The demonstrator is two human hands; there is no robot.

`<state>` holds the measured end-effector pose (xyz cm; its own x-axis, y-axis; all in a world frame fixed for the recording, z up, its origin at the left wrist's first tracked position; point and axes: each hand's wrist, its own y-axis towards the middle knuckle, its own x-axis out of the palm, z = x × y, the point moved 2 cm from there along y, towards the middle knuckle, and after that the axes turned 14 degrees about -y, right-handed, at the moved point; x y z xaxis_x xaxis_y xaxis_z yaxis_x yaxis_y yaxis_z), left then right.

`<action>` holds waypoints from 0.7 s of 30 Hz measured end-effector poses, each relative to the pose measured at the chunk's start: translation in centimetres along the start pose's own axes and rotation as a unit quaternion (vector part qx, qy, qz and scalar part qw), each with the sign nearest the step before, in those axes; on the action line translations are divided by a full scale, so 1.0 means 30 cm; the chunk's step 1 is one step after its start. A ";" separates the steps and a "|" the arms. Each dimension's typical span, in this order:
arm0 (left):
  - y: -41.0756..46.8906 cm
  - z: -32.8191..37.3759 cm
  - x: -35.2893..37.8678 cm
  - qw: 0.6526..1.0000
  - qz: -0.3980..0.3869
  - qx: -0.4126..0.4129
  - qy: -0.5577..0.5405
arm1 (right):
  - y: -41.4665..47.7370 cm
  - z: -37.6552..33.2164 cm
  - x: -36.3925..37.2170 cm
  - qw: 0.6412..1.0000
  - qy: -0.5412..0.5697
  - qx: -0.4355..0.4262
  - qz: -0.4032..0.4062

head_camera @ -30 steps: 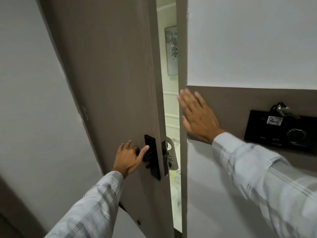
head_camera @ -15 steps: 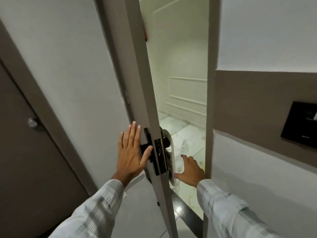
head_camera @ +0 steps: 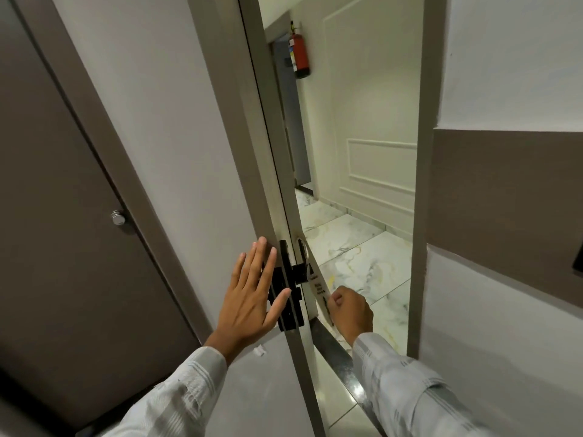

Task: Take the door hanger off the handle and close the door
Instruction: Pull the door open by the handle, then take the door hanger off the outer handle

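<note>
The grey door (head_camera: pixel 252 137) stands open, seen nearly edge-on in the middle of the view. Its black lock plate and handle (head_camera: pixel 288 288) sit at hand height. A pale door hanger (head_camera: pixel 316 283) hangs from the outer handle, its lower end pulled out to the right. My right hand (head_camera: pixel 350 312) is closed on the hanger's lower end, beyond the door's edge. My left hand (head_camera: pixel 252 298) lies flat with fingers spread against the door's inner face, beside the lock plate.
The door frame (head_camera: pixel 421 184) rises on the right, with a wall and a black switch panel (head_camera: pixel 579 263) beyond it. A brown door with a round knob (head_camera: pixel 118 218) is on the left. Through the gap lies a marble corridor floor (head_camera: pixel 362 247) and a red fire extinguisher (head_camera: pixel 301 52).
The door has swung further open. My right hand came down from the wall and closed on the hanger's lower end. My left hand left the handle and now lies flat on the door.
</note>
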<state>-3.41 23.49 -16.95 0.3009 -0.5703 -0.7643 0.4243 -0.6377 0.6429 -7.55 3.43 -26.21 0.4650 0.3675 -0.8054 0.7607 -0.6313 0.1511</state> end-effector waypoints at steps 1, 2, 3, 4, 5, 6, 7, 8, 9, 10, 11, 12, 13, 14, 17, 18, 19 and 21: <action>-0.007 -0.003 -0.001 1.000 0.003 -0.004 -0.013 | 0.018 -0.018 -0.011 1.000 -0.010 -0.012 0.020; -0.008 -0.004 -0.003 1.000 0.007 -0.008 -0.025 | 0.032 -0.035 -0.025 0.999 -0.024 -0.026 0.038; -0.015 -0.005 -0.005 0.999 0.011 -0.016 -0.035 | 0.039 -0.046 -0.033 0.996 -0.048 -0.043 0.055; -0.022 -0.001 -0.007 0.999 0.014 -0.023 -0.039 | 0.039 -0.052 -0.045 0.992 -0.079 -0.064 0.074; -0.035 0.007 -0.006 0.999 0.020 -0.030 -0.039 | 0.030 -0.052 -0.062 0.985 -0.109 -0.094 0.101; -0.052 0.015 -0.004 0.998 0.028 -0.031 -0.039 | 0.010 -0.042 -0.081 0.973 -0.139 -0.128 0.131; -0.077 0.024 0.002 0.998 0.035 -0.020 -0.038 | -0.019 -0.030 -0.094 0.958 -0.167 -0.170 0.159; -0.109 0.039 0.014 0.998 0.034 -0.004 -0.047 | -0.055 -0.016 -0.103 0.940 -0.193 -0.209 0.189; -0.142 0.071 0.042 0.997 0.024 0.011 -0.071 | -0.108 0.022 -0.118 0.922 -0.217 -0.229 0.223; -0.178 0.101 0.071 0.995 0.008 0.000 -0.097 | -0.147 0.049 -0.123 0.911 -0.223 -0.259 0.231; -0.212 0.141 0.105 0.989 -0.006 -0.033 -0.145 | -0.198 0.093 -0.124 0.900 -0.233 -0.287 0.233; -0.232 0.178 0.128 0.974 -0.013 -0.088 -0.209 | -0.251 0.129 -0.124 0.885 -0.254 -0.312 0.234; -0.253 0.226 0.154 0.946 -0.033 -0.155 -0.283 | -0.313 0.174 -0.126 0.876 -0.284 -0.318 0.227; -0.267 0.272 0.186 0.904 -0.063 -0.223 -0.358 | -0.370 0.211 -0.130 0.871 -0.305 -0.319 0.217; -0.298 0.411 0.286 0.735 -0.130 -0.386 -0.542 | -0.563 0.330 -0.151 0.869 -0.342 -0.304 0.187; -0.308 0.465 0.316 0.690 -0.153 -0.406 -0.579 | -0.632 0.362 -0.161 0.875 -0.352 -0.284 0.171; -0.328 0.524 0.348 0.656 -0.177 -0.413 -0.606 | -0.704 0.399 -0.172 0.879 -0.365 -0.263 0.159; -0.382 0.678 0.397 0.624 -0.241 -0.408 -0.621 | -0.868 0.497 -0.219 0.886 -0.391 -0.212 0.135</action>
<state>-22.07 13.47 -32.40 -0.7091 -0.6985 0.0962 0.6555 -0.7033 -0.2750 -37.16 7.28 -33.41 0.3265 -0.4468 -0.8329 0.8486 -0.2494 0.4665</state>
